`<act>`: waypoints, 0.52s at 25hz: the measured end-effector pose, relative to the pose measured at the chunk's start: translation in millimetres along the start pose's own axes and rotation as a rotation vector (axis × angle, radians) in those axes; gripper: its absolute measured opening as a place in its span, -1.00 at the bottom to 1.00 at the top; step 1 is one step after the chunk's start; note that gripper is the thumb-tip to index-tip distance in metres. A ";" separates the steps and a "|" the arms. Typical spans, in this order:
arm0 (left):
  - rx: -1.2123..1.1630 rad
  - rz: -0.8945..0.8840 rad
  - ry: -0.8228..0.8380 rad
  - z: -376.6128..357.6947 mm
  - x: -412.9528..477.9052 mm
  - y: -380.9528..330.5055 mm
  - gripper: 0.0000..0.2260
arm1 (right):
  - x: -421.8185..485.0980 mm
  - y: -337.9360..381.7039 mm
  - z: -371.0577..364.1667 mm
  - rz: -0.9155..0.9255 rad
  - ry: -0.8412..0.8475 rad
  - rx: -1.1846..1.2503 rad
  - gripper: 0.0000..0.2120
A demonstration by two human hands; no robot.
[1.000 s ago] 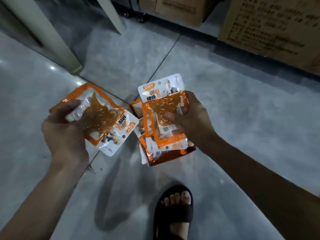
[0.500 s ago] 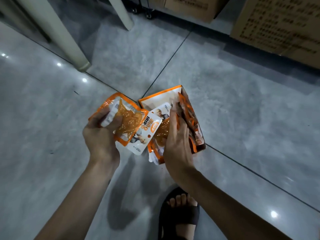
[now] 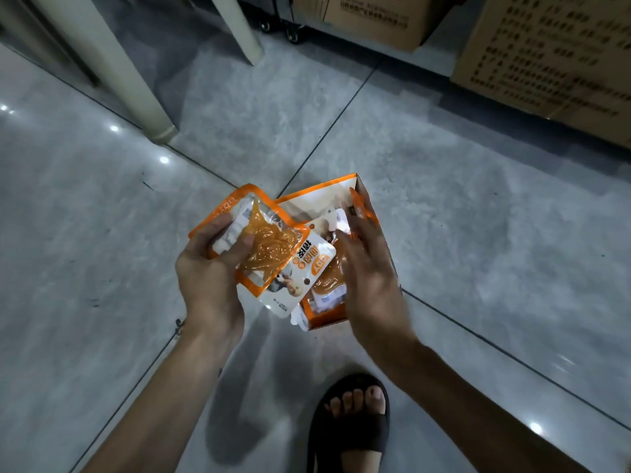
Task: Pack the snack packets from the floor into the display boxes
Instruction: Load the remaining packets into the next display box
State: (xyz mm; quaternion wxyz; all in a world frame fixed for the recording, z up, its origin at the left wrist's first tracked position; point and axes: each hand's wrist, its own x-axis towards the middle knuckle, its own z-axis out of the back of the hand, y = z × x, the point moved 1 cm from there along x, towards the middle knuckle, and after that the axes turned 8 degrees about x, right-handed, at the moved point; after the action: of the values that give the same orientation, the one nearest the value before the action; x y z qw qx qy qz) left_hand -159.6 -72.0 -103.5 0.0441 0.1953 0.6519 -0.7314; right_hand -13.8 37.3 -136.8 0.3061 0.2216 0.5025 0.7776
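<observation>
An orange and white display box (image 3: 317,196) stands on the grey tiled floor at the centre, with several snack packets (image 3: 329,279) inside it. My left hand (image 3: 208,278) grips a small stack of orange and white snack packets (image 3: 273,254) just left of the box, partly over its near corner. My right hand (image 3: 368,268) hovers over the box with fingers spread, its fingertips on the packets inside. The hand hides much of the box's right side.
A cream table leg (image 3: 112,70) stands at the back left, a second leg (image 3: 239,29) further back. Brown cardboard cartons (image 3: 546,52) line the far right and back (image 3: 368,15). A foot in a black sandal (image 3: 351,425) is near the bottom centre.
My right hand lowered its packets into the box and let them go, its fingers now spread. My left hand carried its stack rightwards, close to the box.
</observation>
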 end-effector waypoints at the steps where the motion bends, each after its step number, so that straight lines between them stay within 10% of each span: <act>1: 0.002 -0.008 0.023 -1.5 -1.2 -1.6 -0.63 | 8.7 8.1 12.1 -0.004 -0.065 0.093 -0.65; 7: 0.056 -0.087 0.287 -29.2 -26.4 -13.2 -0.68 | 40.7 31.8 25.5 -0.105 0.302 0.305 -0.27; 13: 0.950 -0.529 0.197 -31.7 0.9 27.5 -0.59 | 72.3 21.6 90.1 -0.423 -0.097 0.449 -0.68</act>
State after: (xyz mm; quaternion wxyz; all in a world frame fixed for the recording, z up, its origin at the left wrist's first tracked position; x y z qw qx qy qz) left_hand -144.4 -45.1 -132.0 -0.2952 0.0908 0.2781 -0.9096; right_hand -12.1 139.4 -78.5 0.4282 0.2110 0.6815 0.5547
